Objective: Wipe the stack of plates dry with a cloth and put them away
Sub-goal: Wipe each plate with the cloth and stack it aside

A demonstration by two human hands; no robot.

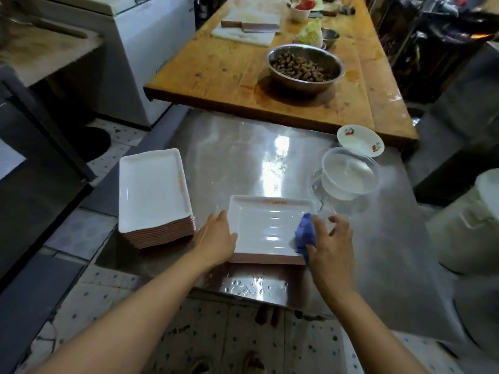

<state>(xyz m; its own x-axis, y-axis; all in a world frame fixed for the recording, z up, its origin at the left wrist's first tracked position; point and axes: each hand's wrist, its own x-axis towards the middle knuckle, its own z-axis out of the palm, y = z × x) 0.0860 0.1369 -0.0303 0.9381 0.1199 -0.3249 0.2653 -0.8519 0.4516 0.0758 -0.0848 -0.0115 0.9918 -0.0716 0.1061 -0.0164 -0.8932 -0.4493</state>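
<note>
A single white rectangular plate [267, 225] lies flat near the front edge of the wet steel table [243, 147]. My left hand [216, 238] grips its left edge, thumb over the rim. My right hand [330, 241] holds a blue cloth [305, 234] against the plate's right end. To the left, at the table's corner, stands a tall stack of white rectangular plates [154, 193] with reddish-brown undersides.
A clear plastic tub [349, 172] and a small round flowered dish [360, 140] sit at the right of the steel table. Behind is a wooden table [216, 68] with a metal bowl of peanuts [305, 67], a cleaver and cutting board. Water drops lie along the front edge.
</note>
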